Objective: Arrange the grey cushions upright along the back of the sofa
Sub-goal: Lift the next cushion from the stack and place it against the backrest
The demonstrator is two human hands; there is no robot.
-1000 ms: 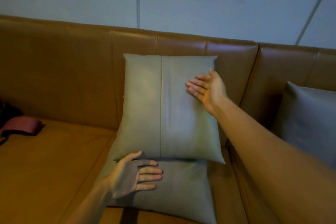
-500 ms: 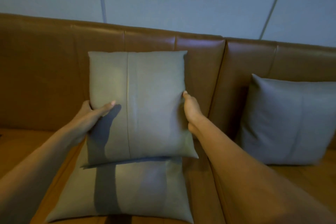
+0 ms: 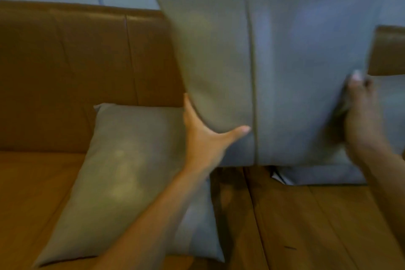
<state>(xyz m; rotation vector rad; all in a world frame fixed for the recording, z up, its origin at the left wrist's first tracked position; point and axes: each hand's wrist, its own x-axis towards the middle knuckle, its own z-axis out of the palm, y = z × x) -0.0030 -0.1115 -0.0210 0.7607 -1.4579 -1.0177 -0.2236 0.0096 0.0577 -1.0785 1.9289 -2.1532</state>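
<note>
The square grey fabric cushion with a vertical centre seam (image 3: 274,72) is up in the air at the right of the scene, clear of the seat and in front of the brown leather sofa back (image 3: 76,72), its top edge above the backrest line. It looks light and soft: the cover dents under the fingers, so it should carry easily but sag if gripped at one corner only, and a hold on both side edges low down suits it best. The left hand (image 3: 203,138) clasps the lower left edge, thumb spread across the front face, the other fingers hidden behind. The right hand (image 3: 359,116) grips the right edge, blurred, fingers curled round the side; both forearms reach forward and up from the near edge. A second grey cushion (image 3: 131,182) lies flat on the brown leather seat (image 3: 317,226) at the left, its far end against the backrest. A third grey cushion (image 3: 324,175) shows just below and behind the held one, on the seat; whether it stands upright I cannot tell.
</note>
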